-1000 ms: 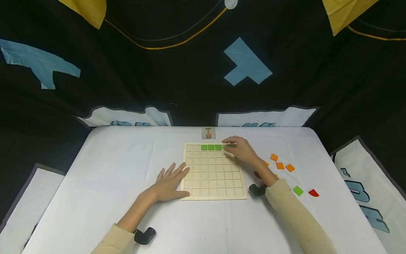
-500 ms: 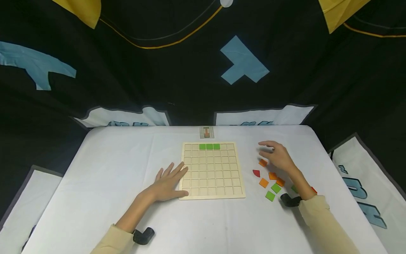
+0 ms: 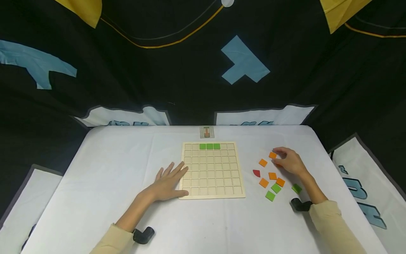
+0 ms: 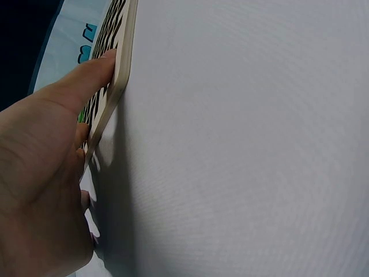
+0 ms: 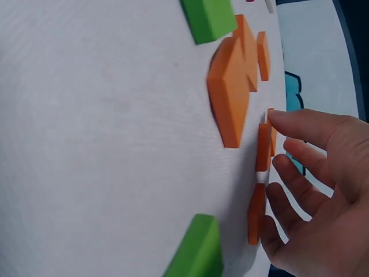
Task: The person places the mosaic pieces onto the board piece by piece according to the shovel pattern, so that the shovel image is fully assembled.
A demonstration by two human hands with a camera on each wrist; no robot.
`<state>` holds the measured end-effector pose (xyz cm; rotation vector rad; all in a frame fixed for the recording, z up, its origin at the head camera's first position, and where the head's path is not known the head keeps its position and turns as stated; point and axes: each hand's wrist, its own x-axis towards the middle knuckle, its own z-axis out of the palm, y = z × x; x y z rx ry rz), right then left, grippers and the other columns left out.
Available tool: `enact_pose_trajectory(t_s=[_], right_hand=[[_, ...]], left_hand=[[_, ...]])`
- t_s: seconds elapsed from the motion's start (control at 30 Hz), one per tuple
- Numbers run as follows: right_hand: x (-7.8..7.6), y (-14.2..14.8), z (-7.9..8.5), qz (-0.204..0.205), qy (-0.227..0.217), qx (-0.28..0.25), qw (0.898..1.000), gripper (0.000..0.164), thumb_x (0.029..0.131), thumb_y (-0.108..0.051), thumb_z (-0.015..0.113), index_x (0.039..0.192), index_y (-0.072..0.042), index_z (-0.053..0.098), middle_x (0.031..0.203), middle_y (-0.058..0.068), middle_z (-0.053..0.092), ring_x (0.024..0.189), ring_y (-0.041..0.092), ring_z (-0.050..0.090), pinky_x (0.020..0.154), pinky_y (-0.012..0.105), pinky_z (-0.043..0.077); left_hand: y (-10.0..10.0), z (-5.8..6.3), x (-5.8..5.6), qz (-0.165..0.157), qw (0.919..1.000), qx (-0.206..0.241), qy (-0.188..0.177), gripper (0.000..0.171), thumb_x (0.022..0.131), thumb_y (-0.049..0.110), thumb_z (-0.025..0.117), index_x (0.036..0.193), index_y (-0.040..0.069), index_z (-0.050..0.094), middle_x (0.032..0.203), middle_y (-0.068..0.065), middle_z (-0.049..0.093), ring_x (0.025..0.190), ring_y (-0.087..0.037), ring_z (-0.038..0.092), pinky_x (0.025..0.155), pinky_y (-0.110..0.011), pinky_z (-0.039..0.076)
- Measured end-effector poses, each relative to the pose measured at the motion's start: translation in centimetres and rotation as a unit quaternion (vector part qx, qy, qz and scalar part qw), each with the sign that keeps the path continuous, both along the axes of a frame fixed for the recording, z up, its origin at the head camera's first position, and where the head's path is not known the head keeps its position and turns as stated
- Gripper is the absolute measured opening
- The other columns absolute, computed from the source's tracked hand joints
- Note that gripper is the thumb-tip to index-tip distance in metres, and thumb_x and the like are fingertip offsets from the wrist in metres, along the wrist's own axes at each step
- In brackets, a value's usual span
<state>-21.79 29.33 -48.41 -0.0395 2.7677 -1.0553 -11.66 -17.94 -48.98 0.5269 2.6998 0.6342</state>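
Observation:
My left hand point(image 3: 169, 181) lies with spread fingers on the left edge of the wooden grid board point(image 3: 211, 196). In the left wrist view the thumb point(image 4: 97, 75) rests on the board's rim. Three green square tiles point(image 3: 209, 146) sit in the board's top row. Right of the board, my right hand point(image 3: 290, 162) pinches an orange square tile point(image 3: 272, 155) between thumb and fingertips. The right wrist view has the thumb point(image 5: 305, 126) at that tile's edge. More orange tiles point(image 3: 272, 176) lie around it; others point(image 5: 256, 213) are hidden from the head view beneath the hand.
Several loose tiles are scattered on the white tabletop point(image 3: 127, 158): a red rounded piece point(image 3: 256, 173), green squares point(image 3: 270, 195) and another green square point(image 3: 296, 188) near the right forearm. A small pattern card point(image 3: 207, 132) lies behind the board. Dark patterned cloth point(image 3: 190, 81) hangs beyond the table.
My right hand has left the board's top right corner, moved right to the loose tiles, and come down at an orange tile there. The left hand has stayed in place.

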Motion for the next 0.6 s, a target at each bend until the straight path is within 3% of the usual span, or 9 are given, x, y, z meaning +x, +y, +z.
enact_pose_trajectory(t_s=[0.3,0.6], right_hand=[[-0.2,-0.2,-0.4,0.0,0.008,0.0,1.0,0.036,0.096,-0.011,0.065,0.129,0.004,0.061,0.137,0.03,0.05,0.122,0.045,0.044,0.107,0.059,0.036],[-0.9,-1.2,-0.3,-0.004,0.014,-0.004,1.0,0.036,0.096,-0.013,0.065,0.129,0.004,0.062,0.135,0.027,0.054,0.125,0.043,0.046,0.106,0.057,0.038]], left_hand=[[-0.1,0.1,0.0,-0.001,1.0,0.002,0.001,0.091,0.089,0.056,0.067,0.158,0.009,0.03,0.165,-0.014,0.014,0.149,-0.043,0.002,0.112,-0.069,-0.001],[0.0,0.0,0.0,0.001,1.0,0.002,0.001,0.091,0.088,0.056,0.068,0.158,0.01,0.03,0.165,-0.013,0.014,0.149,-0.043,0.002,0.112,-0.069,-0.001]])
